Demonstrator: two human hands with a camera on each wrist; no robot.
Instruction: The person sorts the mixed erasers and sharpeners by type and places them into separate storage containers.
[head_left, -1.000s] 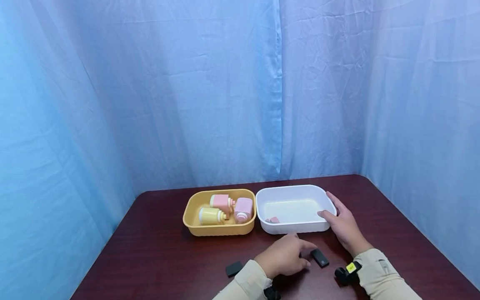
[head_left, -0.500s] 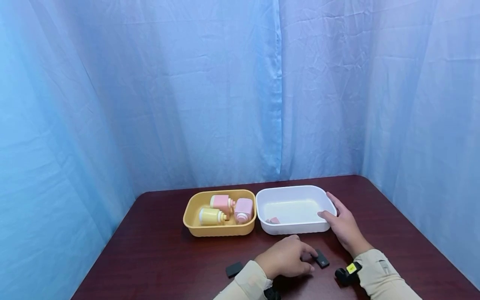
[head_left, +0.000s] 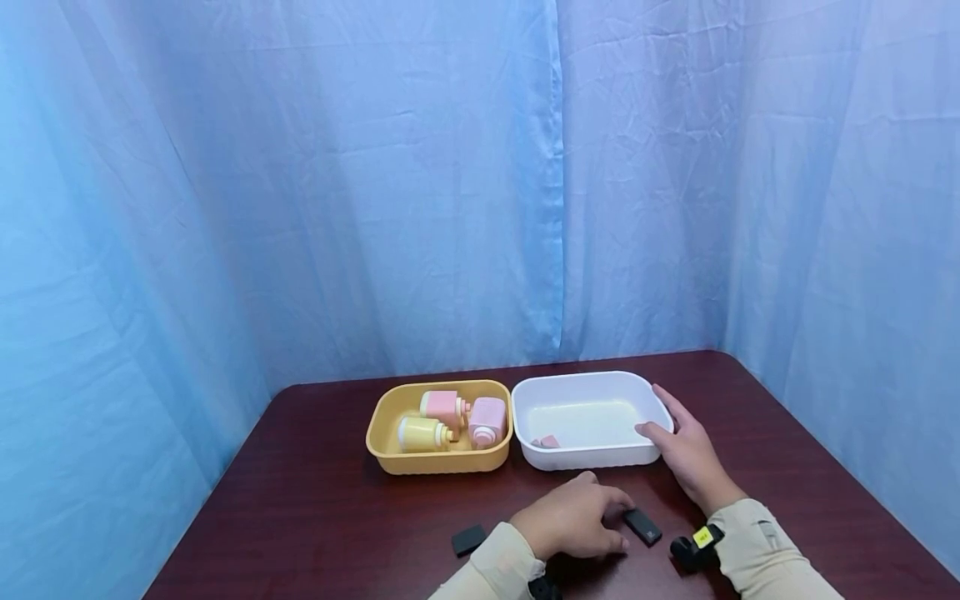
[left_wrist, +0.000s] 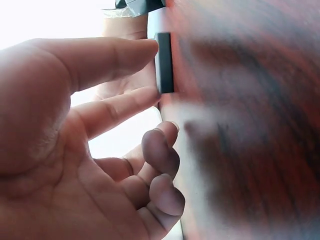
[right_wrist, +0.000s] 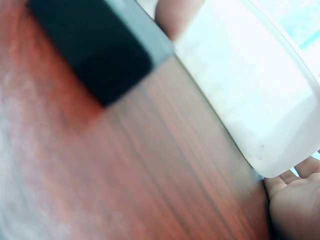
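My left hand (head_left: 573, 518) reaches low over the table, fingers spread and loosely bent. Its index fingertip is right at the near-left end of a small black rectangular block (head_left: 642, 527) with a faint light mark. The thumb stands apart, to the block's lower left. In the left wrist view the block (left_wrist: 165, 62) shows upright beyond the thumb and index tips. My right hand (head_left: 693, 458) grips the right end of a white plastic bin (head_left: 592, 457), thumb over the rim and fingers along the outside. Small pink pieces (head_left: 550, 441) lie in the bin's near-left corner.
A yellow bin (head_left: 442, 463) stands against the white one's left side, holding a pink bottle (head_left: 441, 403), a yellow bottle (head_left: 420, 433) and a lilac bottle (head_left: 488, 417). Another black block (head_left: 468, 539) lies beside the left sleeve. Blue curtains (head_left: 450, 208) enclose the dark red table (head_left: 315, 500).
The black block by my left index finger has turned a little and shifted slightly toward me. My left fingers have moved slightly. My right hand keeps its grip on the white bin.
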